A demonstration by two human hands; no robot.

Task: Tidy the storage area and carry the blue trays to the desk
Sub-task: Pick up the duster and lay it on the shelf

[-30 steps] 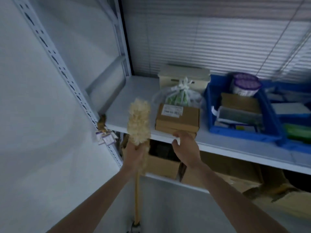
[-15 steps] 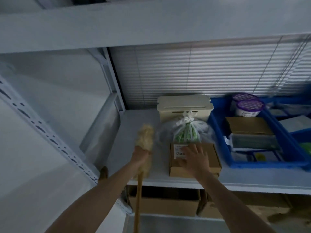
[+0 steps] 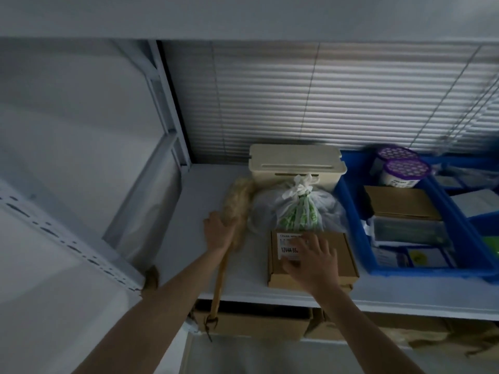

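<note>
My left hand [image 3: 220,230] grips a feather duster [image 3: 237,203] just below its fluffy tan head, which lies on the white shelf [image 3: 208,201] beside a tied plastic bag [image 3: 298,211]. The wooden handle hangs down past the shelf's front edge. My right hand [image 3: 313,261] rests flat, fingers spread, on top of a labelled cardboard box [image 3: 343,255] at the shelf front. A blue tray [image 3: 356,201] filled with boxes and two purple-lidded tubs [image 3: 406,172] stands to the right, with a second blue tray [image 3: 483,220] beyond it.
A cream plastic lidded box [image 3: 295,164] sits at the back against the closed blinds [image 3: 324,98]. An upper shelf [image 3: 243,14] hangs close overhead. The rack upright [image 3: 67,238] rises at left. Cardboard boxes [image 3: 256,323] fill the lower shelf.
The view rose and closed in on the shelf. My left hand pushed the duster head onto the shelf beside the bag. My right hand moved from the box's front edge onto its top.
</note>
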